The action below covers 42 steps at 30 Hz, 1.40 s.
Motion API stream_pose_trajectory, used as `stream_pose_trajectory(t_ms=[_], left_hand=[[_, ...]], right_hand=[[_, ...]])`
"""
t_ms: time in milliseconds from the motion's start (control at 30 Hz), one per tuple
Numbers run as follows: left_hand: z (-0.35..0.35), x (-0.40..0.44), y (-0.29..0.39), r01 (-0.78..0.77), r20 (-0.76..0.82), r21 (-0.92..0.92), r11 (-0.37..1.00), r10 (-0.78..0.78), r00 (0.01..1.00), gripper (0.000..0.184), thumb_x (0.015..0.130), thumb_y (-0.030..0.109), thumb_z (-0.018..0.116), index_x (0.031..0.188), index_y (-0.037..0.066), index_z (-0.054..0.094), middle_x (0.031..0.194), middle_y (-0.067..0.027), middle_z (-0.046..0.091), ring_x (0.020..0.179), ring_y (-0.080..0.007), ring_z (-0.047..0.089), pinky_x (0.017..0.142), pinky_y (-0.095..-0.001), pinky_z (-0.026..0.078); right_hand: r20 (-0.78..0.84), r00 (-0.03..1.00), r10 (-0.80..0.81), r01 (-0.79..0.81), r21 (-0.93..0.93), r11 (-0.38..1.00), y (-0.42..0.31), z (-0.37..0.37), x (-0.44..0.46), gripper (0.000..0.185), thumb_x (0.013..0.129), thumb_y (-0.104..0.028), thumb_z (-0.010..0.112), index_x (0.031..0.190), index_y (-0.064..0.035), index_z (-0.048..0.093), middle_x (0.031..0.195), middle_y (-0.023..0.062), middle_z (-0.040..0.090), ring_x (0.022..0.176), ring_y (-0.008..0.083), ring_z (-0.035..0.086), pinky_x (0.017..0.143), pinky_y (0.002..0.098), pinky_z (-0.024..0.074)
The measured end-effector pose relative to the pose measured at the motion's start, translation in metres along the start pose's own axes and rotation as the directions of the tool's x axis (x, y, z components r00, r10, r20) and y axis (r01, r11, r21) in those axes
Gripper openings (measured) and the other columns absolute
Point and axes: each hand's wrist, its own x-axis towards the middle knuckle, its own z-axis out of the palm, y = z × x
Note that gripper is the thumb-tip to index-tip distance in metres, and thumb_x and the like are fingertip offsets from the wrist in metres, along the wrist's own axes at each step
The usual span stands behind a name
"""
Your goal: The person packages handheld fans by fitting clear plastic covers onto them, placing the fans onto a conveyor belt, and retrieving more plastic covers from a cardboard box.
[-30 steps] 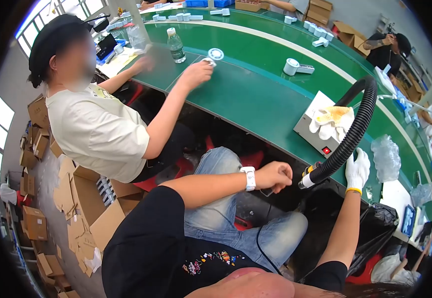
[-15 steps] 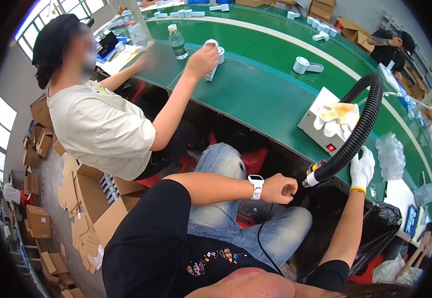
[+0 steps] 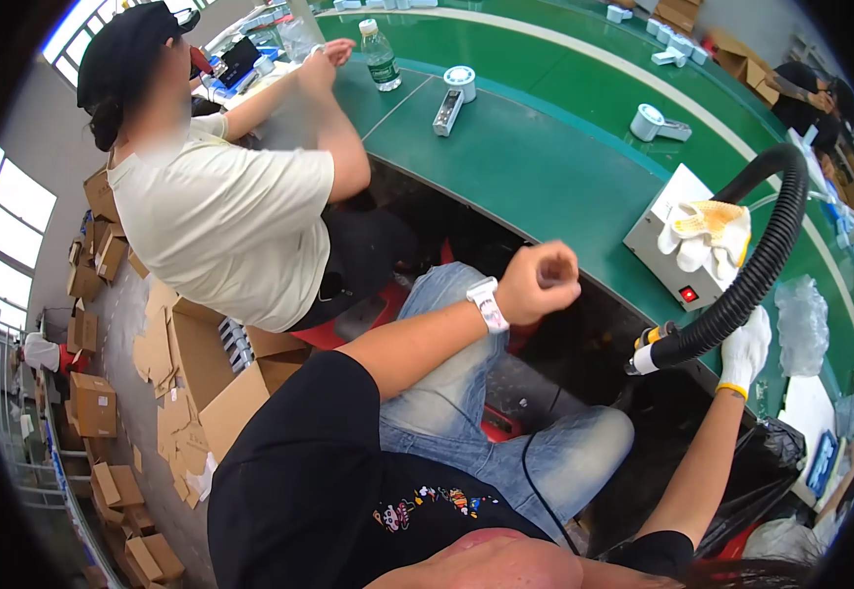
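Observation:
My left hand (image 3: pixel 542 283) is bare, with a white watch (image 3: pixel 487 303) on the wrist. It hovers in front of the green table's edge, fingers curled into a loose ring with nothing visible inside. My right hand (image 3: pixel 744 351) wears a white glove and rests at the table edge, fingers apparently stretched out and partly behind a black corrugated hose (image 3: pixel 788 255). The hose's nozzle (image 3: pixel 645 355) hangs over the edge, between my hands. A grey box (image 3: pixel 664 236) with a lit red switch stands beside the hose, a white-and-yellow glove (image 3: pixel 707 231) on it.
On the green table (image 3: pixel 535 177) are a pale blue round-headed device with a handle (image 3: pixel 454 96), a similar device (image 3: pixel 658 124), a water bottle (image 3: pixel 381 59) and a clear plastic bag (image 3: pixel 802 324). A co-worker (image 3: pixel 220 216) sits at my left, near an open carton (image 3: pixel 201 363).
My left hand has risen toward the table edge. The co-worker has let go of the round-headed device, which now lies on the table, and brought both hands together. My view has shifted slightly.

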Motion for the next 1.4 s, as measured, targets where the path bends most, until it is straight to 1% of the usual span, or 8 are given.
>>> stream_pose_trajectory(t_ms=[33,200,367,500,567,700,1033,1400], left_hand=[[-0.002,0.002,0.005,-0.004,-0.064,-0.133,0.991,-0.005,0.998,0.017,0.086,0.001,0.071,0.096,0.005,0.058,0.086,0.0005,0.063,0.069,-0.0067,0.058,0.062,-0.0234,0.048],[-0.011,0.002,0.009,0.007,-0.107,-0.128,0.992,-0.021,0.994,0.017,0.087,0.001,0.071,0.097,0.004,0.058,0.084,0.0005,0.062,0.069,-0.0055,0.056,0.063,-0.0231,0.047],[0.005,0.004,-0.005,-0.018,0.053,0.086,0.996,0.013,0.999,0.017,0.085,0.003,0.073,0.094,0.004,0.059,0.080,0.0004,0.061,0.070,-0.0056,0.055,0.063,-0.0241,0.046],[0.021,0.010,-0.019,-0.115,0.122,0.148,0.982,0.098,0.988,0.018,0.083,0.008,0.076,0.092,0.004,0.060,0.077,0.0003,0.061,0.070,-0.0058,0.055,0.063,-0.0249,0.046],[0.026,0.011,-0.025,-0.130,0.112,0.180,0.975,0.111,0.987,0.019,0.083,0.009,0.076,0.092,0.004,0.060,0.077,-0.0003,0.061,0.069,-0.0065,0.056,0.063,-0.0256,0.047],[0.030,0.010,-0.026,-0.157,0.109,0.218,0.963,0.136,0.985,0.021,0.082,0.011,0.076,0.092,0.003,0.060,0.077,-0.0022,0.063,0.067,-0.0092,0.058,0.062,-0.0272,0.050],[0.015,-0.013,-0.028,-0.204,0.143,0.409,0.889,0.159,0.977,0.023,0.079,0.015,0.076,0.092,0.003,0.062,0.073,-0.0069,0.067,0.064,-0.0200,0.067,0.062,-0.0317,0.054],[-0.008,-0.027,-0.041,-0.055,0.081,0.584,0.810,0.010,0.997,0.022,0.079,0.018,0.075,0.090,0.004,0.062,0.075,-0.0096,0.070,0.072,-0.0275,0.071,0.068,-0.0376,0.056]], right_hand=[[-0.016,1.000,-0.015,0.015,0.003,1.000,0.005,0.004,0.002,0.051,0.097,-0.044,0.060,0.134,-0.0096,0.064,0.142,0.0138,0.060,0.133,0.0324,0.054,0.111,0.0420,0.0423],[-0.011,0.996,-0.085,0.086,0.058,0.995,0.012,0.008,0.011,0.045,0.095,-0.039,0.062,0.126,-0.0068,0.067,0.130,0.0193,0.065,0.123,0.0376,0.059,0.102,0.0452,0.0465],[-0.125,0.986,-0.109,0.125,0.132,0.983,0.009,0.007,0.008,0.040,0.094,-0.036,0.067,0.115,-0.0024,0.071,0.111,0.0222,0.072,0.108,0.0426,0.066,0.089,0.0480,0.0506],[-0.138,0.984,-0.114,0.138,0.180,0.974,0.010,0.008,0.011,0.042,0.093,-0.037,0.068,0.115,-0.0020,0.071,0.113,0.0225,0.072,0.109,0.0420,0.067,0.089,0.0486,0.0507],[-0.023,1.000,-0.007,0.011,0.174,0.985,0.006,0.001,0.009,0.047,0.091,-0.038,0.068,0.121,-0.0016,0.069,0.120,0.0224,0.071,0.113,0.0409,0.066,0.093,0.0476,0.0502],[-0.144,0.989,-0.016,0.047,0.212,0.976,0.002,0.000,-0.002,0.051,0.093,-0.041,0.066,0.124,-0.0010,0.067,0.126,0.0196,0.068,0.119,0.0385,0.062,0.102,0.0438,0.0468],[-0.059,0.998,-0.020,0.025,0.080,0.996,-0.006,-0.009,-0.011,0.052,0.097,-0.043,0.061,0.131,-0.0032,0.065,0.137,0.0168,0.063,0.128,0.0345,0.057,0.109,0.0433,0.0428],[-0.068,0.998,0.016,-0.009,0.099,0.995,-0.008,-0.018,-0.022,0.051,0.097,-0.043,0.061,0.128,-0.0035,0.067,0.135,0.0162,0.064,0.126,0.0345,0.058,0.108,0.0429,0.0433]])
